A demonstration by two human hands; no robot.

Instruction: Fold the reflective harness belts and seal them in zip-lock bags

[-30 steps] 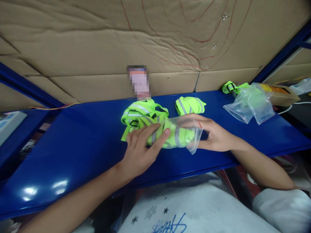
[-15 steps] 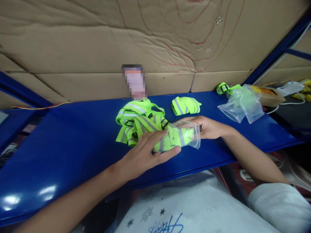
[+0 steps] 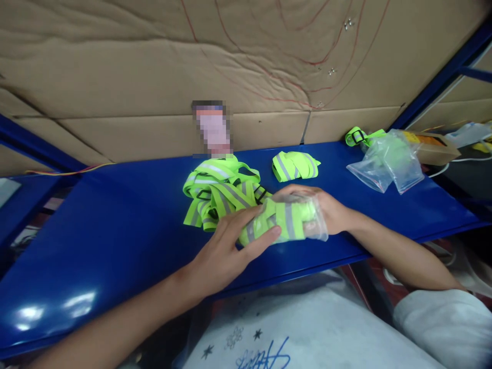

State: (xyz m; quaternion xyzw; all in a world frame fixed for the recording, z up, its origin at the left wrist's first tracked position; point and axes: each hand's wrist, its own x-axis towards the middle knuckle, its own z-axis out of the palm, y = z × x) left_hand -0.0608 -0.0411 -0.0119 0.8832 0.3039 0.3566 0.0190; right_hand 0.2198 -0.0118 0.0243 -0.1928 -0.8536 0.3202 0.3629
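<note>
Between my two hands is a clear plastic bag [image 3: 321, 228] with a folded yellow-green reflective strap [image 3: 290, 220] in it. My left hand [image 3: 230, 243] grips the strap's left end, thumb in front and fingers behind. My right hand [image 3: 332, 207] is closed round the bag's right side; its fingertips are partly hidden behind the bag. Just behind my left hand lies a loose heap of similar straps [image 3: 219, 189] with black buckles. A separate folded strap [image 3: 295, 166] rests on the blue table [image 3: 134, 205] beyond the bag.
At the right of the table are clear plastic bags [image 3: 403, 164], a strap with a black buckle [image 3: 357, 136] and a cardboard box [image 3: 438, 148]. A blurred phone-like object [image 3: 213, 130] leans on the cardboard wall [image 3: 134, 77]. Blue metal posts stand at both sides.
The strap sits further right inside the bag, and more of it is covered by the plastic. My right hand has shifted slightly round the bag. The view has moved a little.
</note>
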